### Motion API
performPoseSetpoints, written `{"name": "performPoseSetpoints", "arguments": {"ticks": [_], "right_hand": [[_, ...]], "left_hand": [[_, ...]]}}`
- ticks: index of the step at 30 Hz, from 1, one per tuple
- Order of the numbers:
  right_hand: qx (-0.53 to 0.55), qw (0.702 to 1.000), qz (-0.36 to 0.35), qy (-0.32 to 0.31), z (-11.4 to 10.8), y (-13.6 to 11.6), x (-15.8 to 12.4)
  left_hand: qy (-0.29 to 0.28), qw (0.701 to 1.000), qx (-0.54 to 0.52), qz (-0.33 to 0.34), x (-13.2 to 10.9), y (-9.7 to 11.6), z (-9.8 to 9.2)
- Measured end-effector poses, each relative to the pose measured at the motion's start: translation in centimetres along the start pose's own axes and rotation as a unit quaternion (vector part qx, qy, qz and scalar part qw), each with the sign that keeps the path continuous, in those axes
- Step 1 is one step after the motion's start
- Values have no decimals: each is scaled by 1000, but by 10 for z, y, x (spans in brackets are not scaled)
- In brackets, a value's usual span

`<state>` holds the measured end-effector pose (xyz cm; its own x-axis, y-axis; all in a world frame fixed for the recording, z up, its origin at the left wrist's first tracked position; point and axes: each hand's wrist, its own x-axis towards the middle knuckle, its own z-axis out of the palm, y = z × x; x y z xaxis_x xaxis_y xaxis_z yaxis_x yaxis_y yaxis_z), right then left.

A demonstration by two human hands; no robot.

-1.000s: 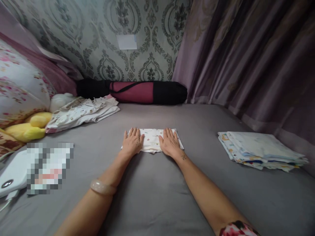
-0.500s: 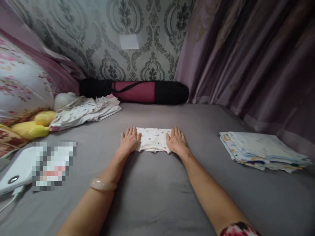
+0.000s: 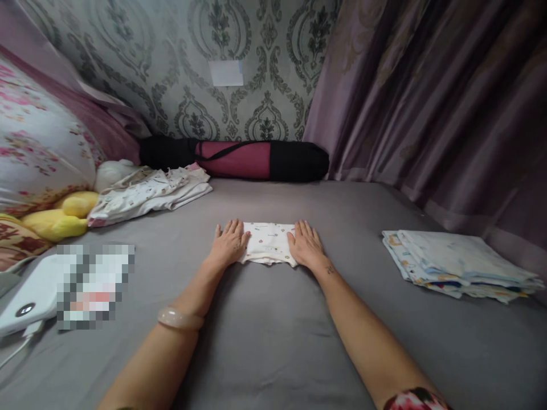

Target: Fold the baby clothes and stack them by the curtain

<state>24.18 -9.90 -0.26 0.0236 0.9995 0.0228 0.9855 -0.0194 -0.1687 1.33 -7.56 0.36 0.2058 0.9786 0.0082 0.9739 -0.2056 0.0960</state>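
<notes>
A small folded white cloth (image 3: pixel 268 244) with tiny coloured prints lies on the grey bedsheet (image 3: pixel 273 330) in the middle of the view. My left hand (image 3: pixel 229 244) lies flat on its left end, fingers stretched out and together. On the cloth's right end rests my right hand (image 3: pixel 305 245), also flat with the fingers extended. Both palms press down on the cloth and neither grips it. A pale bangle (image 3: pixel 179 319) sits on my left wrist.
A stack of folded printed cloths (image 3: pixel 459 263) lies at the right. Unfolded white garments (image 3: pixel 149 192) sit at the back left, beside yellow soft toys (image 3: pixel 60 217) and a floral pillow (image 3: pixel 38 148). A black-and-maroon roll bag (image 3: pixel 239 159) lies against the wall. Purple curtains (image 3: pixel 427 102) hang right.
My hands slid outward to the ends of the cloth, which now looks narrower, then drew in slightly. The view has shifted a little.
</notes>
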Motion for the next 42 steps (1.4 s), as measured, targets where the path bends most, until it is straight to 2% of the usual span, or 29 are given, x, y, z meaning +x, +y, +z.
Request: {"name": "performPoseSetpoints", "arguments": {"ticks": [3,8,9,14,20,24,29,32,35,37,40,42], "right_hand": [[2,1000,-1,2,-5,-2,0],[4,997,-41,72,-11,-14,-3],[7,996,-51,68,-10,-16,-3],[7,998,-59,15,0,-20,-4],[10,998,-59,17,-1,-20,-6],[31,994,-85,60,-5,-27,-9],[54,992,-113,14,0,-33,-11],[53,992,-112,13,4,-32,-11],[46,992,-114,16,5,-30,-11],[41,993,-114,7,2,-29,-10],[37,993,-109,-22,-7,-33,-6],[35,993,-115,-22,-13,-41,-3]], "left_hand": [[16,1000,2,-1,-2,2,-3],[120,992,7,37,-5,13,-6],[117,992,5,48,-5,15,-5],[27,997,-8,74,-3,15,5],[53,995,-29,74,-4,15,4],[94,990,-44,95,-7,26,1],[19,987,-62,149,-8,37,13],[22,986,-80,146,-7,37,19],[57,978,-131,154,-3,34,17],[112,965,-195,136,2,29,12],[228,925,-300,55,8,19,3],[284,893,-348,2,10,11,-1]]}}
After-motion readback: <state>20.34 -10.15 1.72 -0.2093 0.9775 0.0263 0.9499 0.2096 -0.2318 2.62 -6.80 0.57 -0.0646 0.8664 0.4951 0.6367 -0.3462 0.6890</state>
